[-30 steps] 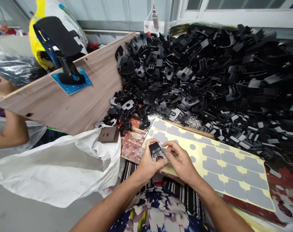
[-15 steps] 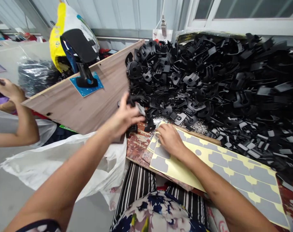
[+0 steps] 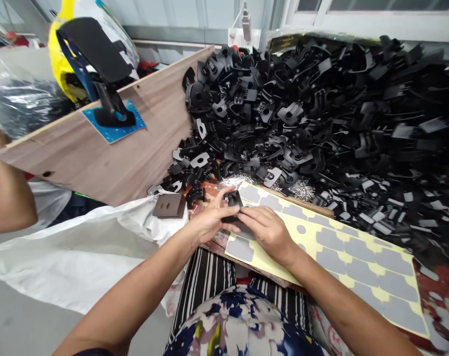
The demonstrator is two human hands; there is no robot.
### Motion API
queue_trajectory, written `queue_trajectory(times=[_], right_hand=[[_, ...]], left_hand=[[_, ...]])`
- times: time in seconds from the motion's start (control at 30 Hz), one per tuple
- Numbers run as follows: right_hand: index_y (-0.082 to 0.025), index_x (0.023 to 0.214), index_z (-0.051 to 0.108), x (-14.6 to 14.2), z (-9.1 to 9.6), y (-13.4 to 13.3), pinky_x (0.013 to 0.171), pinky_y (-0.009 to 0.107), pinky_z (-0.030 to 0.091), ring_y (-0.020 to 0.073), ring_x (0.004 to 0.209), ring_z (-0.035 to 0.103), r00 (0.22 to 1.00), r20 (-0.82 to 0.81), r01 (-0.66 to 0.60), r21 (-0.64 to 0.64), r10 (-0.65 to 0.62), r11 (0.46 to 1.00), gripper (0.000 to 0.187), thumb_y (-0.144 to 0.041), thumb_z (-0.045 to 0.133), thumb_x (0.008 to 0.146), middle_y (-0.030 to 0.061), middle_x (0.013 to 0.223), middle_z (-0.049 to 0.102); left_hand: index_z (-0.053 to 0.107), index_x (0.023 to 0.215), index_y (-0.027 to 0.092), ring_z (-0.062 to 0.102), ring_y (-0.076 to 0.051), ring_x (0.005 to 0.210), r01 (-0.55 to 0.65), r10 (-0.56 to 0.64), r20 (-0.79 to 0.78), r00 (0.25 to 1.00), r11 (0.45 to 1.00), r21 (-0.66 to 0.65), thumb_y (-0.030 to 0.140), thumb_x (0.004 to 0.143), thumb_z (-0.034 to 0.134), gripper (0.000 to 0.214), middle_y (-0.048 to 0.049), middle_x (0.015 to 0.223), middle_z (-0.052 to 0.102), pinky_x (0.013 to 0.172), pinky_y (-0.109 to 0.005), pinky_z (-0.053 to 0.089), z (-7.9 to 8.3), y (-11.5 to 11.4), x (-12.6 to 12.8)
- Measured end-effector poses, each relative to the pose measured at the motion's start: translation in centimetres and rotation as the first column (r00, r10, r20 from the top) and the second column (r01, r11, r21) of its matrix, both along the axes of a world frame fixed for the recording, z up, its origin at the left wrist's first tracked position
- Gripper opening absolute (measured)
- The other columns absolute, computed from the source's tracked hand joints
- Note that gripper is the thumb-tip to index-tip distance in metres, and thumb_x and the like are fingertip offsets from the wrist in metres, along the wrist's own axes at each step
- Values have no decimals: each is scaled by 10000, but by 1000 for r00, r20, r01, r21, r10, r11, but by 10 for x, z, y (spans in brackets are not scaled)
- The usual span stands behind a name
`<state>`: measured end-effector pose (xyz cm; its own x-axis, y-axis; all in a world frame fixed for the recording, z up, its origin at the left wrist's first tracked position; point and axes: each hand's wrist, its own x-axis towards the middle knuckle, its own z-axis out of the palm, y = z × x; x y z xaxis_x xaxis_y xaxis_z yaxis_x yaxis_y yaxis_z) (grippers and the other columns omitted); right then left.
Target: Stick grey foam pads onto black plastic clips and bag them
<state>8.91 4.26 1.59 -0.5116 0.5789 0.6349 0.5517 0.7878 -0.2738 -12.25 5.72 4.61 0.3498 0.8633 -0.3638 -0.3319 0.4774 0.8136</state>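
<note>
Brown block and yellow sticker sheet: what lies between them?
In the head view, a black piece lies just beside the block, then red tabletop, crossed by the left hand holding another black piece.

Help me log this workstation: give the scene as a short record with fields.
Left grip: holding a black part
Right grip: fingers at that part
Sheet: yellow, bearing grey pieces
Heap: black, beyond the sheet
Block: brown, left of the part
Bag: white, lower left
Board: wooden, left of the heap
</note>
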Motion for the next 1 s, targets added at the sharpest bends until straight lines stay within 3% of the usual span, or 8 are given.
queue_trajectory(times=[0.13,0.27,0.4,0.57,0.6,0.7,0.77,1.0], right_hand=[[-255,1325,653,22,-8,-63,945,410,625,216,1074,714,945,-169,215,-327,-281,920,354,-109,501,1041,91,1211,719],[-236,1097,722,17,-20,-101,904,406,620,241,1078,697,973,-130,99,-508,-190,856,260,-105,518,1006,97,1141,731],[-228,1025,728,10,-21,-107,961,491,581,286,1128,662,973,-130,72,-614,-192,786,232,-111,536,968,118,1194,732],[-267,1038,730,14,22,-111,970,425,582,251,1048,697,939,-338,-276,-852,-65,444,225,-130,637,886,64,1107,736],[-270,1050,725,17,30,-111,950,404,584,244,1021,698,929,-367,-313,-850,-50,424,227,-141,657,876,58,1082,731],[-255,960,683,29,35,-100,880,374,559,229,933,667,895,-372,-127,-744,-248,656,102,-181,662,893,43,956,697],[-245,918,639,39,24,-86,830,356,535,214,878,642,804,-407,66,-662,-433,746,45,-206,658,907,28,894,662],[-226,912,630,46,-18,-56,832,349,510,193,864,623,675,-500,70,-688,-542,722,102,-251,719,867,12,888,645]], left_hand=[[533,1254,278,690,-180,773,15,-13,-53,998,999,32,180,699,858,650,-50,1081,613,537,-250,600,0,8,25],[547,1198,284,651,-144,681,201,-199,-55,979,978,48,173,719,794,550,-10,963,581,477,-194,537,-12,20,56],[516,1252,273,677,-167,588,378,-376,-134,917,926,-8,174,707,757,604,-8,933,582,444,-215,519,-36,28,80],[510,1236,271,732,-234,618,367,-365,-87,927,930,10,214,675,817,642,-29,953,607,469,-266,554,-49,33,83],[515,1228,268,732,-233,628,350,-349,-64,935,937,3,216,660,840,656,-28,948,609,477,-262,551,-47,33,81],[530,1225,268,704,-189,682,271,-271,-9,963,962,-26,247,665,887,664,-14,933,608,549,-248,543,-35,24,76],[562,1212,272,659,-148,708,213,-209,73,975,976,-53,328,714,893,601,-8,937,610,598,-233,525,-26,14,72],[637,1214,262,652,-204,844,141,-92,316,944,981,-137,562,837,776,502,-77,1110,653,634,-291,553,-22,-25,72]])
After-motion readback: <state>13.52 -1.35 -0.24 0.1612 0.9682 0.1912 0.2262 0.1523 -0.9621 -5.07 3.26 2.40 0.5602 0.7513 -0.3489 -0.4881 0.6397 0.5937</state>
